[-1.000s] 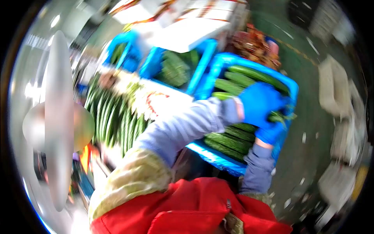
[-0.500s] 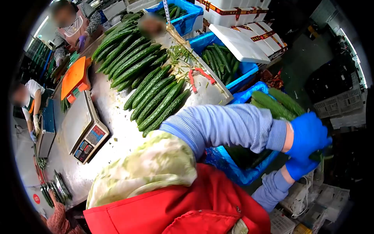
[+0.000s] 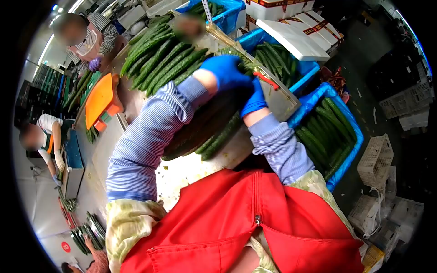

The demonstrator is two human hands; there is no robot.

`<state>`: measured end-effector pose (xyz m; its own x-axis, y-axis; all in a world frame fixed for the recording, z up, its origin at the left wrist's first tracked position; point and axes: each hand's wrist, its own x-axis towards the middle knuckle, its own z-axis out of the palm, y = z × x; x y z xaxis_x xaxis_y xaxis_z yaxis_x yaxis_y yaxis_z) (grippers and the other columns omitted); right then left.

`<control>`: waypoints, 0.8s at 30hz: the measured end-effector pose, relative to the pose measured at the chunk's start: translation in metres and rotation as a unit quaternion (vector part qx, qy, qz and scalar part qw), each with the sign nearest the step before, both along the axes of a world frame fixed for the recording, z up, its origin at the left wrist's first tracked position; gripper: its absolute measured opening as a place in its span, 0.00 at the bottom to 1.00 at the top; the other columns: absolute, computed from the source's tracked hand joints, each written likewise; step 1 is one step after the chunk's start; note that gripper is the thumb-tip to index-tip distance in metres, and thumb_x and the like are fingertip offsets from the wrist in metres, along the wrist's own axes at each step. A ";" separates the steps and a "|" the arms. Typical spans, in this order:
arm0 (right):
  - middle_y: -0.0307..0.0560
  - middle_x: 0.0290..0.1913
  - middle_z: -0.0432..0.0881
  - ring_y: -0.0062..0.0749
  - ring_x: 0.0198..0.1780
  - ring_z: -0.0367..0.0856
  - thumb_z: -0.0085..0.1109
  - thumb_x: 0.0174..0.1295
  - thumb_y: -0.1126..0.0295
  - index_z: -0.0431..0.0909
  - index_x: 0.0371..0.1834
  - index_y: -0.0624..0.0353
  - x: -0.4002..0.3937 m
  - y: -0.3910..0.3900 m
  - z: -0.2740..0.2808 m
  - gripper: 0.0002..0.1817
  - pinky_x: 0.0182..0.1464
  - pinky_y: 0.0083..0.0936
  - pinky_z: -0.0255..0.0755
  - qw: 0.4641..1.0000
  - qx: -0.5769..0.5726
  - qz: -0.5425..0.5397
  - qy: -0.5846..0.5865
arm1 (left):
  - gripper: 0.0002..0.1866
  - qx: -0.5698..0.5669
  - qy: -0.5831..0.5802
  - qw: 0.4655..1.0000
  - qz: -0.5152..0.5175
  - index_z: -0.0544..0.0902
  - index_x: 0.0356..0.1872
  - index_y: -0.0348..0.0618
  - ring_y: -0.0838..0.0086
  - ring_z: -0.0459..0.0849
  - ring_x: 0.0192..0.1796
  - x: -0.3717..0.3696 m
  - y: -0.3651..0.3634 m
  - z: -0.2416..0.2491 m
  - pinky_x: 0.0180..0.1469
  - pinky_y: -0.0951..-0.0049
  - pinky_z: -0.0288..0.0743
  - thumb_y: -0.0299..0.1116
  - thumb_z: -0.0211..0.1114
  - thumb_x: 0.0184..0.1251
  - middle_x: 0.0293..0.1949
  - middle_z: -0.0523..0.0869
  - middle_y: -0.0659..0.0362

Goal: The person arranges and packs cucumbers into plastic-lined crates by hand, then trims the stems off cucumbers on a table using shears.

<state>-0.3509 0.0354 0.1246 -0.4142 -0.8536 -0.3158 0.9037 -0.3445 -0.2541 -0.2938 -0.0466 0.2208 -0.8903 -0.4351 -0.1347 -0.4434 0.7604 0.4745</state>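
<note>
Blue gloves cover both of my hands, which are close together over the table's far right part. My left hand [image 3: 224,73] is closed around the ends of green cucumbers [image 3: 246,67], which are partly hidden by the glove. Beside it, my right hand [image 3: 256,98] curls in from the right, also closed on cucumbers; its fingertips are partly hidden. Beneath my hands and left forearm lies a dark, blurred group of cucumbers [image 3: 221,139]. A red-handled tool [image 3: 266,81] is just right of my hands. Farther back, a row of cucumbers [image 3: 166,68] covers the table.
At right stands a blue-lined crate [image 3: 349,157] of cucumbers, with another blue crate [image 3: 311,75] behind it. White foam boxes [image 3: 314,34] are stacked beyond. An orange scale [image 3: 101,98] stands left. Co-workers are at the far left; white plastic baskets [image 3: 375,159] sit at right.
Both hands have swung from above the right-hand crate to the table, bringing cucumbers. The crate is now uncovered by my arms, and the view has turned somewhat.
</note>
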 end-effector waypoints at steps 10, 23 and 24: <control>0.47 0.48 0.77 0.31 0.43 0.74 0.63 0.54 0.52 0.77 0.48 0.63 -0.032 -0.073 -0.121 0.26 0.46 0.30 0.70 0.951 0.272 -0.081 0.119 | 0.46 0.344 0.063 0.935 0.052 0.64 0.71 0.51 0.59 0.65 0.69 0.004 -0.130 -0.161 0.69 0.63 0.60 0.46 0.76 0.49 0.67 0.67 0.42; 0.52 0.39 0.78 0.49 0.47 0.81 0.53 0.68 0.56 0.65 0.66 0.50 0.049 0.094 -0.093 0.25 0.51 0.42 0.78 0.871 0.313 0.379 0.010 | 0.42 0.179 0.207 0.960 0.066 0.61 0.72 0.45 0.61 0.57 0.74 0.139 -0.087 -0.132 0.73 0.63 0.50 0.50 0.68 0.59 0.71 0.63 0.50; 0.54 0.45 0.77 0.46 0.49 0.81 0.57 0.62 0.63 0.63 0.67 0.51 0.055 0.087 -0.100 0.29 0.52 0.40 0.77 0.855 0.237 0.430 0.169 | 0.42 0.152 0.183 0.970 0.054 0.61 0.71 0.46 0.59 0.56 0.74 0.141 -0.078 -0.138 0.73 0.62 0.50 0.50 0.69 0.58 0.71 0.63 0.47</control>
<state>-0.2955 0.1221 0.0250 0.1654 -0.6976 -0.6971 0.6186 0.6239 -0.4776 -0.1524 -0.1243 0.0827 -0.8538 -0.5187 0.0444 -0.2732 0.5190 0.8099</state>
